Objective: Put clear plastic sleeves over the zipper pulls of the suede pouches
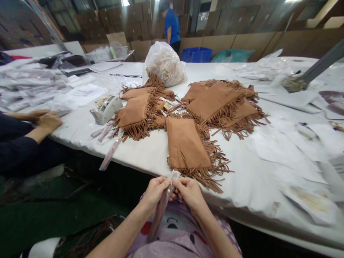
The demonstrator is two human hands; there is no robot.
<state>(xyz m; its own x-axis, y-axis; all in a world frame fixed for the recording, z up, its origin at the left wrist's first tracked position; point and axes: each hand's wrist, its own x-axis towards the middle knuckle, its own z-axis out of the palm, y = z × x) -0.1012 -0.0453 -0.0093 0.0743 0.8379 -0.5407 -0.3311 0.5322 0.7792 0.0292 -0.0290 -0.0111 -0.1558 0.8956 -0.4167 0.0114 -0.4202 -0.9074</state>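
Between my two hands is a brown strap in a clear plastic sleeve (159,216), its metal-ringed top end at the table edge. My left hand (155,193) pinches the strap from the left side. On the other side, the thumb and fingers of my right hand (189,191) close on the same end, near the ring. Just beyond lies a tan fringed leather pouch (188,143), its lower corner close to the strap end. Whether the strap is joined to the pouch I cannot tell.
More fringed pouches (215,100) are piled behind. A tape dispenser (106,109) stands left of them, near another wrapped strap (110,154). A stuffed plastic bag (164,64) sits farther back. At left are a co-worker's hands (48,120); a person in blue (172,25) stands behind.
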